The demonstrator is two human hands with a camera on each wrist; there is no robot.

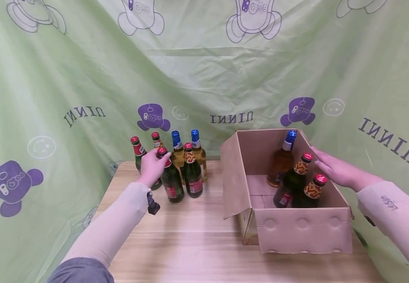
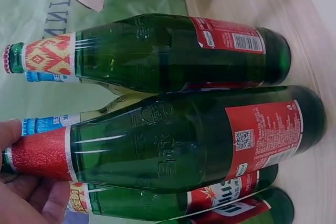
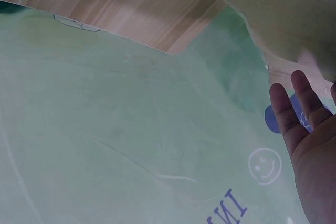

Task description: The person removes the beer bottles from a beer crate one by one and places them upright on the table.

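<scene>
My left hand [image 1: 153, 167] pinches the neck of a green beer bottle [image 1: 172, 181] with a red cap and red neck foil. In the left wrist view this bottle [image 2: 184, 140] stands upright on the table, its red back label facing the camera. Close beside it is another green beer bottle [image 1: 193, 179] with a patterned neck label. My right hand [image 1: 340, 171], fingers extended, lies along the right wall of an open cardboard box [image 1: 305, 228]. Inside the box are a blue-capped amber bottle [image 1: 281, 162] and two red-capped green bottles [image 1: 294, 182].
Behind the pinched bottle stand two blue-capped bottles [image 1: 199, 157] and two red-capped ones [image 1: 136, 147]. The box's left flap [image 1: 233, 177] and front flap hang outward. A green printed cloth [image 1: 190, 78] surrounds the wooden table [image 1: 190, 243].
</scene>
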